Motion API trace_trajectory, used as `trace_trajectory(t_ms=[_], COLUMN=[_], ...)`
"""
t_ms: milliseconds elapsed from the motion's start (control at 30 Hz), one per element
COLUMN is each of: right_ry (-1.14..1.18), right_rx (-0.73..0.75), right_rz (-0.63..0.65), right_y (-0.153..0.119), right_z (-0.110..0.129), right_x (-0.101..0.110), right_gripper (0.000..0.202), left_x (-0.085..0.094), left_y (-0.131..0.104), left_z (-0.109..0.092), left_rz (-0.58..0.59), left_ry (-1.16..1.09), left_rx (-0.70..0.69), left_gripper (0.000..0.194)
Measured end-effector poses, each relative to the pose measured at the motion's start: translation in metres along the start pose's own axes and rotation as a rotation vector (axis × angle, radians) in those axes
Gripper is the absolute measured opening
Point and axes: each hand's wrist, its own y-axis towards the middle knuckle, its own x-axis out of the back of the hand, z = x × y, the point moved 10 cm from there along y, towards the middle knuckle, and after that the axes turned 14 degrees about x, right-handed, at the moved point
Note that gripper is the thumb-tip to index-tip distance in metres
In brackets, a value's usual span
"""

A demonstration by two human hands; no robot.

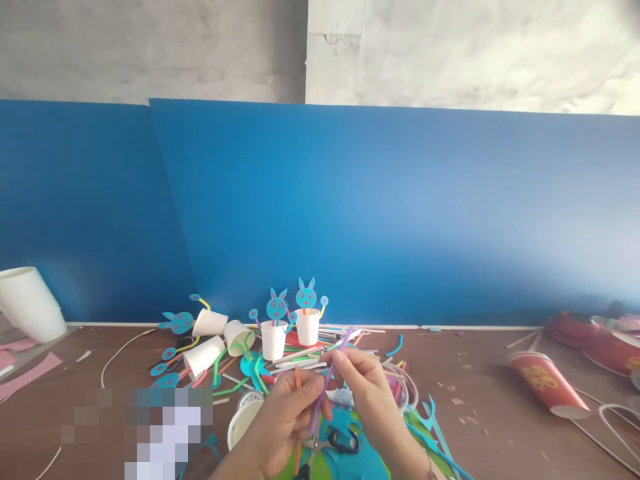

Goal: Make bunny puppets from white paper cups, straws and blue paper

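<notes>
A purple straw (315, 421) slants between my two hands in front of the table's middle. My right hand (367, 390) pinches its upper part between thumb and fingers. The lower part sits in the closed fingers of my left hand (283, 420), which also holds an orange straw (298, 379) upright beside it. Just below the hands lie scissors (343, 441) with black handles, on blue and green sheets (367, 460). A white paper cup (240, 427) is partly hidden behind my left forearm. Two upright cups with blue rabbit figures (273, 341) stand beyond the hands.
Several tipped white cups (204, 357) with blue paper pieces lie left of a heap of loose straws (305, 360). Stacked white cups (30, 303) lean at far left. A red paper cup (547, 383) lies on the right. A blue partition (400, 213) closes the back.
</notes>
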Motion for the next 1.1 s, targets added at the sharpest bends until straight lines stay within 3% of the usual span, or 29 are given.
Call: trace_trajectory(t_ms=[367, 667, 1100], right_ry=[0.123, 0.160, 0.131], right_rx=[-0.043, 0.050, 0.076], right_rz=[0.021, 0.070, 0.053], right_y=[-0.009, -0.010, -0.011], right_z=[-0.006, 0.003, 0.002], right_x=[-0.016, -0.026, -0.027], right_gripper=[0.039, 0.036, 0.041], left_x=[0.004, 0.010, 0.002], left_y=[0.000, 0.003, 0.000], left_z=[0.000, 0.001, -0.004], left_rz=[-0.090, -0.078, -0.023], left_ry=[0.007, -0.048, -0.013], left_rx=[-0.018, -0.056, -0.080], left_gripper=[0.053, 0.044, 0.039])
